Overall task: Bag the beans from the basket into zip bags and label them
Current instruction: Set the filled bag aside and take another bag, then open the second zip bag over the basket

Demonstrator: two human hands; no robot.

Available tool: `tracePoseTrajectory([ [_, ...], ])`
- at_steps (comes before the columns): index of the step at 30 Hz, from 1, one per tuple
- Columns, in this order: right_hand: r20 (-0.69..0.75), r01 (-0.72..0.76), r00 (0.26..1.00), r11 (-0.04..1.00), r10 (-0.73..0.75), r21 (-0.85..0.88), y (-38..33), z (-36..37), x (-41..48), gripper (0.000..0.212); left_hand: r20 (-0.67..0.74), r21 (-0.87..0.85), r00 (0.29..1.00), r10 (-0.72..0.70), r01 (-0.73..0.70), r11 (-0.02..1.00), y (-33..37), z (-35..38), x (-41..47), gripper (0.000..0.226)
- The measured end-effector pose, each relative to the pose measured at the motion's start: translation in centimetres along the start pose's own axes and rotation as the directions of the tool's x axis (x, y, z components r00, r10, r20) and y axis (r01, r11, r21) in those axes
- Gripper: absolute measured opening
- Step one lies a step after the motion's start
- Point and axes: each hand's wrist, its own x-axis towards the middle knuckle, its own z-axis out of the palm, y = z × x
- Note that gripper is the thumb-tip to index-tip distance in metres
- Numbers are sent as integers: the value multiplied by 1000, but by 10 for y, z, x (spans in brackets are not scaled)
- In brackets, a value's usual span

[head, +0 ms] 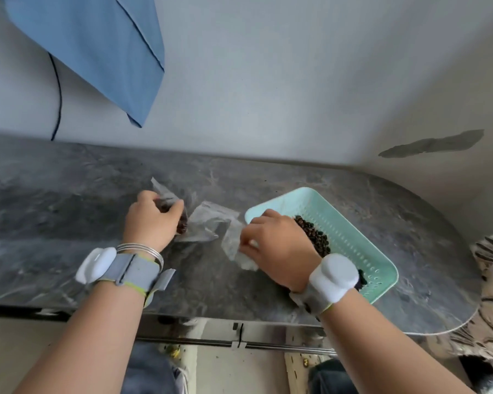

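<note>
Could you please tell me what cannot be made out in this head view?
All in the head view.
Fill of the bean bag: the left hand grips it and covers most of it.
Beans left in the basket: the right hand hides part of the heap.
Zip of the empty bag pinched by the right hand: blurred, clear plastic.
Any label: bags too blurred to tell.

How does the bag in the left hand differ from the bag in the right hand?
The left bag, gripped by the left hand, holds dark beans; the right bag, pinched by the right hand, looks empty. The left bag is bunched up; the right bag lies flatter on the counter beside the basket. Both are clear plastic.
</note>
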Motion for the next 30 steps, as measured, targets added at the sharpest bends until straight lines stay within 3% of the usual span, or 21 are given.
tracePoseTrajectory([
  [2,-88,-113,985,937,150,332,8,-11,0,18,106,125,994,35,-49,991,-4,2,-2,43],
  [3,-112,-152,964,848,240,508,11,-16,0,18,104,175,991,81,-99,980,-3,2,-4,40],
  [5,-81,-141,922,524,379,840,20,-25,0,20,-14,190,966,260,-252,949,5,3,-9,29],
  [7,14,-80,905,138,425,987,30,-33,-1,22,-134,54,902,411,-407,912,18,6,-18,18],
  [8,68,-70,907,-9,416,997,34,-36,-2,19,-126,-93,903,411,-423,901,26,7,-24,16],
  [10,143,-86,916,-164,375,983,42,-37,-4,14,64,-425,948,312,-258,868,43,12,-38,24],
  [13,144,-90,914,-157,378,984,52,-33,-8,14,436,-639,873,218,130,758,64,20,-52,44],
  [15,109,-76,908,-96,404,993,58,-34,-11,17,544,-705,808,226,294,645,72,22,-54,44],
  [17,76,-55,902,-61,425,997,68,-36,-16,19,548,-755,793,265,332,566,77,24,-54,35],
  [21,127,-102,880,-80,457,992,86,-35,-26,21,599,-714,741,303,324,621,81,31,-58,24],
  [23,186,-139,810,-126,556,982,93,-33,-28,23,639,-684,706,306,339,646,83,34,-62,22],
  [25,219,-107,667,-199,712,974,98,-33,-29,22,653,-678,695,301,359,641,85,38,-65,19],
  [26,191,-86,589,-174,785,981,101,-34,-30,23,652,-680,701,289,371,632,86,40,-65,18],
  [27,119,-89,525,-85,842,992,104,-35,-31,24,646,-682,714,271,381,624,87,42,-65,18],
  [28,13,-106,485,44,874,993,105,-35,-31,24,636,-685,729,252,384,618,88,45,-65,17],
  [30,-222,-143,475,324,851,935,104,-34,-32,22,621,-694,749,232,388,607,90,51,-67,15],
])
